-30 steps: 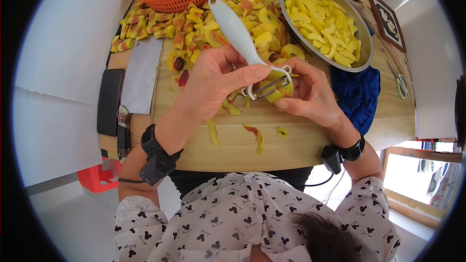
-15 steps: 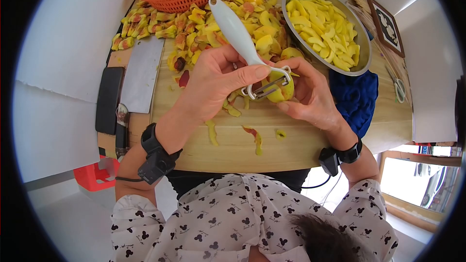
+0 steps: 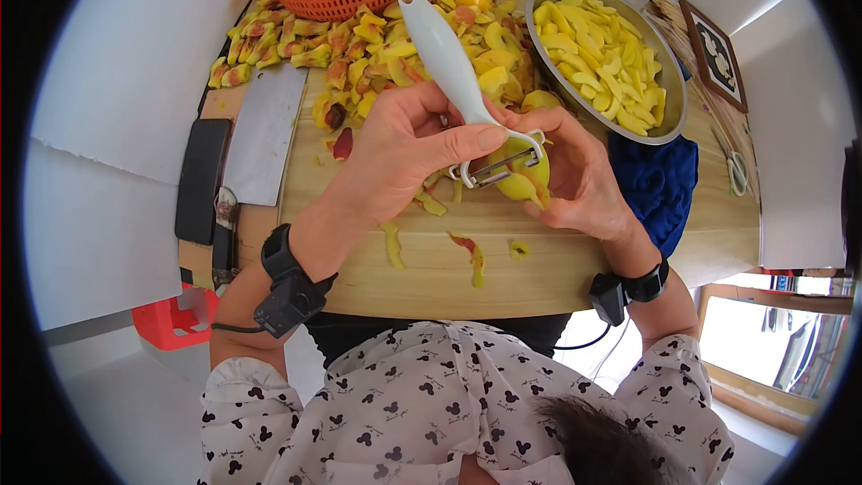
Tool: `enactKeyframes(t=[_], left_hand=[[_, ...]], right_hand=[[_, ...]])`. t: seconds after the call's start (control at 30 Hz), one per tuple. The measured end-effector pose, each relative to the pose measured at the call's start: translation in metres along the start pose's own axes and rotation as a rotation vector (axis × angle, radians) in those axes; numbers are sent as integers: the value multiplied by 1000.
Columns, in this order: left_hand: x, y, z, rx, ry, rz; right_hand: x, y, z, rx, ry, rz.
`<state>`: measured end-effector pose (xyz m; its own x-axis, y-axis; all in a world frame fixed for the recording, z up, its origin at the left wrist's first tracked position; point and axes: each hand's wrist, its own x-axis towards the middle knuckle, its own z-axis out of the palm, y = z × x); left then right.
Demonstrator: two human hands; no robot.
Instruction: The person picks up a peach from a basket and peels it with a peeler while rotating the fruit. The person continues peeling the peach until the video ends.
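A white peeler (image 3: 442,49) is gripped in my left hand (image 3: 395,148), its handle pointing up and its blade tilted over a yellow-green fruit (image 3: 521,181). My right hand (image 3: 584,175) holds that fruit from the right side, fingers curled round it. A strip of peel hangs at the fruit's lower right. Behind my hands lies a wide heap of yellow and red peelings (image 3: 359,49). Short peel scraps (image 3: 471,256) lie on the wooden table (image 3: 413,287) in front of them.
Back left stands an orange basket (image 3: 337,2) of fruit; back right, a metal bowl (image 3: 669,81) of yellow slices. A cleaver (image 3: 265,126), black phone (image 3: 203,181) and dark-handled knife (image 3: 224,238) lie left. A blue cloth (image 3: 655,184), scissors (image 3: 737,171) and framed picture (image 3: 716,54) are right.
The fruit has turned in my right hand, and a strip of peel now hangs from its lower right. The peeler has shifted slightly to the right.
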<state>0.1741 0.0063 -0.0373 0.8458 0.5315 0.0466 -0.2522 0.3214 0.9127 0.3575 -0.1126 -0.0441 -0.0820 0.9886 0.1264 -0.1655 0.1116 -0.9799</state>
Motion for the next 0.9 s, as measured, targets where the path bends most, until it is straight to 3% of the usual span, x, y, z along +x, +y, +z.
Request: enactKeyframes(t=[0.9], left_hand=[[-1,6,0,21,-68,-85]], right_hand=[[-3,-2,0,-63,-137,-28]])
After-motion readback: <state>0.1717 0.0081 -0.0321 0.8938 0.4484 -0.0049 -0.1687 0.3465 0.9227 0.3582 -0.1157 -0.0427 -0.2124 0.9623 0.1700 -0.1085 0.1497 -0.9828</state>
